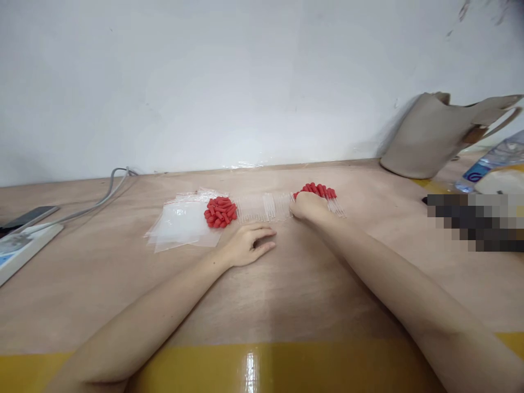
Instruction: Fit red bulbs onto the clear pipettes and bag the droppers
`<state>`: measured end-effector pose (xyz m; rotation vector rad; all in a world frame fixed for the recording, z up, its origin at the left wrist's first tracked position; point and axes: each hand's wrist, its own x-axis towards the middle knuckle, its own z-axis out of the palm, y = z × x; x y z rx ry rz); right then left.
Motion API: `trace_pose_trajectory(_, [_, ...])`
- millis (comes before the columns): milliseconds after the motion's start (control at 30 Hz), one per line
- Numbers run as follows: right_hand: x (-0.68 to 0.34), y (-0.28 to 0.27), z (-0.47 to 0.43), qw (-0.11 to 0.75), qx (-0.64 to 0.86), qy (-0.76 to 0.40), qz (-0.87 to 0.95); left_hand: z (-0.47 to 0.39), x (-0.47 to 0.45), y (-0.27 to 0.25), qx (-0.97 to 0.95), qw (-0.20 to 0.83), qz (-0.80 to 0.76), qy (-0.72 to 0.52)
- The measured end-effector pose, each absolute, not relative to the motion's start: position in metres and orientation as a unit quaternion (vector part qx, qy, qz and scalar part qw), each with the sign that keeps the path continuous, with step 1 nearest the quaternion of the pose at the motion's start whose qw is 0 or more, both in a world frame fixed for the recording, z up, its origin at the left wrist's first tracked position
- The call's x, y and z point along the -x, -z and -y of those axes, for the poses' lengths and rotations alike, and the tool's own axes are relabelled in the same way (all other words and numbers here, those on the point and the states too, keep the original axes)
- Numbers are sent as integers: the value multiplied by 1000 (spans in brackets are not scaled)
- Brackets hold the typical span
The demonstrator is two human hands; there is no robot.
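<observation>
My left hand [251,244] rests on the table with thumb and fingers apart, holding nothing. Just behind it lies a pile of small red rubber bulbs [220,212]. A row of thin clear tubes [268,206] stretches from that pile to my right hand [310,206]. The right hand is curled at the row's right end, and what its fingertips grip is hidden. Directly beyond it, tubes with red bulbs on their far ends [321,190] lie side by side. Flat clear plastic bags [178,221] are stacked loosely left of the bulb pile, partly under it.
A beige bag [426,134] leans by the wall at right, near a plastic bottle [493,158]. At left are a phone [30,217], a white tray-like object [30,254] and a grey cable [96,204]. Yellow tape [204,368] runs along the table's near edge.
</observation>
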<state>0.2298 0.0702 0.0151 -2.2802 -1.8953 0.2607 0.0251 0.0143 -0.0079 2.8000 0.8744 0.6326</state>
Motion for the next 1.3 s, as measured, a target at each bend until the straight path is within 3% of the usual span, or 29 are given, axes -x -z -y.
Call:
trace_pose_trajectory(133, [-233, -14, -43, 125, 701, -18, 702, -28, -16, -3, -832, -105, -474, -271])
trace_pose_trajectory(233, [-243, -5, -19, 177, 597, 40, 782, -42, -5, -12, -767, -172, -562, -258])
trace_pose_trajectory(433, [-266, 28, -3, 280, 438, 116, 846, -54, 4, -11, -739, -176, -622, -188])
trace_pose_trajectory(633, [-269, 41, -8, 305, 425, 128, 843, -56, 2, -8, -722, -194, -644, -165])
trace_pose_trajectory(867, [-270, 43, -10, 319, 422, 94, 844, -59, 3, -5, -718, -177, -649, -178])
trace_pose_trajectory(1033, [-268, 36, -7, 331, 422, 43, 843, -52, -4, -9, -725, -162, -615, -264])
trace_pose_trajectory(1167, [-267, 31, -3, 351, 415, 12, 839, -32, -20, -4, -805, -44, -487, -336])
trace_pose_trajectory(1300, [-265, 27, 4, 335, 418, 21, 844, -9, -38, 8, -854, 94, -413, -302])
